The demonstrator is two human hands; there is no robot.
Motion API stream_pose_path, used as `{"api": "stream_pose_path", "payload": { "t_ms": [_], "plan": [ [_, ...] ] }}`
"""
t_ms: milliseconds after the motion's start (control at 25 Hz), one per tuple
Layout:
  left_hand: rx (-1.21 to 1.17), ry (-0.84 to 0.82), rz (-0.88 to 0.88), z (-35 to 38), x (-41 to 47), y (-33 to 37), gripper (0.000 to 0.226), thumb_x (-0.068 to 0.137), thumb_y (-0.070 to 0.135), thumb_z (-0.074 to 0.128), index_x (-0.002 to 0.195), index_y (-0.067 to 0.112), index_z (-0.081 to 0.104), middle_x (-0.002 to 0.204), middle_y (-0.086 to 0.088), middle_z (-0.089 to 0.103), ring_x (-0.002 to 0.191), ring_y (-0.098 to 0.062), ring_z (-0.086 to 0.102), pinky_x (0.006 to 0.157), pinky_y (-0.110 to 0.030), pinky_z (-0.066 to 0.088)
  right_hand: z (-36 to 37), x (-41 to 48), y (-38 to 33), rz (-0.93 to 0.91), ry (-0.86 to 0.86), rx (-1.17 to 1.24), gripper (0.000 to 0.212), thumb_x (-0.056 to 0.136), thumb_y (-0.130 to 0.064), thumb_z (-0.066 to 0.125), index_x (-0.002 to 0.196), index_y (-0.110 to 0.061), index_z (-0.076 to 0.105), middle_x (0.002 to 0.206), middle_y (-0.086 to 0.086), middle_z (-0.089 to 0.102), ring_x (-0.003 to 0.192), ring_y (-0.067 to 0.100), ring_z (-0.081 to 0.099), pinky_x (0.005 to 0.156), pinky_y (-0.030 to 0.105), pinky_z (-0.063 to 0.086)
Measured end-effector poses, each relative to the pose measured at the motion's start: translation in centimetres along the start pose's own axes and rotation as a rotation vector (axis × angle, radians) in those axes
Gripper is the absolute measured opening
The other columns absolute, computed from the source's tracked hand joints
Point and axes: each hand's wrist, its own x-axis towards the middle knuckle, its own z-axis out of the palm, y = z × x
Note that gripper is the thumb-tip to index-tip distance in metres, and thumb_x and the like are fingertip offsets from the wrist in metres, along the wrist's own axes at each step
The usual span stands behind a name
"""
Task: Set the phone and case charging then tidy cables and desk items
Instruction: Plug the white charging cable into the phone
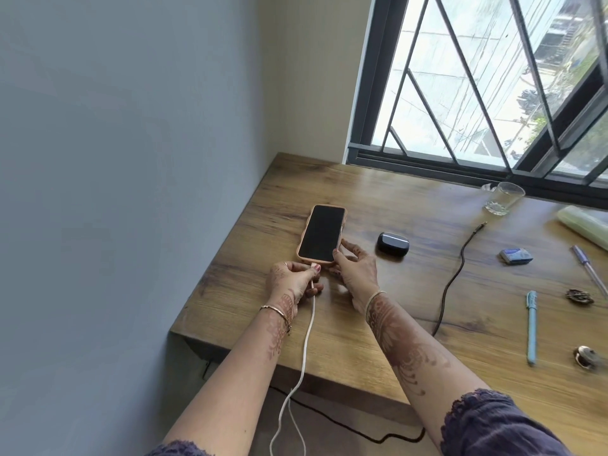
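Observation:
A phone [322, 233] with a dark screen and a peach cover lies face up on the wooden desk [378, 324], near its left edge. My left hand [292, 279] pinches the plug of a white cable [307, 337] right at the phone's near end. My right hand [353, 271] grips the phone's near right corner, thumb on the screen edge. A black earbud case [392, 244] sits shut to the right of the phone. A dark cable [455, 278] lies loose on the desk, its free plug pointing toward the window.
An empty glass [501, 197] stands by the window sill. To the right lie a small blue-white box [516, 256], a light blue pen [532, 327], a purple pen [589, 271], a pale green pouch [585, 225] and two small metal ornaments [579, 296]. The white cable hangs off the front edge.

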Motion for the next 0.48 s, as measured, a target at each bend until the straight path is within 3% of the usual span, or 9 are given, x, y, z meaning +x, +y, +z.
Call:
{"api": "stream_pose_path", "payload": {
  "t_ms": [80,160,240,360,480],
  "plan": [
    [0.106,0.040,0.051,0.2,-0.1,-0.2,0.016,0.079,0.012,0.075,0.079,0.006,0.060,0.072,-0.012,0.069,0.042,-0.014,0.064,0.041,-0.022,0.049,0.3,-0.3,-0.2,-0.062,0.086,-0.191,0.028,0.086,-0.026,0.063,0.113,-0.031,0.066,0.099,0.000,0.074,0.091,0.019,0.071,0.089,0.040,0.055],
    [0.221,0.073,0.099,0.3,-0.1,-0.1,0.017,0.078,0.017,0.076,0.077,0.008,0.061,0.072,-0.013,0.071,0.048,-0.018,0.067,0.050,-0.031,0.055,0.3,-1.0,-0.5,-0.172,0.146,-0.493,0.035,0.090,-0.026,0.056,0.124,-0.028,0.062,0.108,-0.001,0.071,0.101,0.019,0.066,0.096,0.032,0.049],
    [0.333,0.108,0.157,0.4,-0.1,-0.1,0.019,0.075,0.024,0.077,0.072,0.012,0.063,0.070,-0.011,0.072,0.057,-0.024,0.070,0.061,-0.040,0.060,0.3,-1.6,-0.5,-0.207,0.115,-0.595,0.037,0.092,-0.025,0.053,0.128,-0.026,0.058,0.114,0.002,0.069,0.108,0.020,0.062,0.096,0.026,0.044],
    [0.608,0.199,0.290,0.4,-0.2,0.0,0.021,0.071,0.035,0.074,0.069,0.015,0.067,0.070,-0.001,0.072,0.071,-0.020,0.069,0.070,-0.027,0.055,0.1,-1.4,-0.3,-0.210,0.072,-0.698,0.035,0.092,-0.026,0.052,0.126,-0.022,0.060,0.116,0.007,0.067,0.112,0.023,0.060,0.098,0.029,0.044],
    [0.672,0.243,0.344,0.4,-0.5,-0.1,0.020,0.075,0.035,0.072,0.075,0.015,0.069,0.078,-0.002,0.072,0.081,-0.019,0.067,0.074,-0.025,0.049,0.0,-1.3,-0.1,-0.235,0.078,-0.808,0.032,0.092,-0.029,0.053,0.120,-0.018,0.064,0.113,0.007,0.068,0.110,0.023,0.060,0.096,0.029,0.044]
  ]
}}
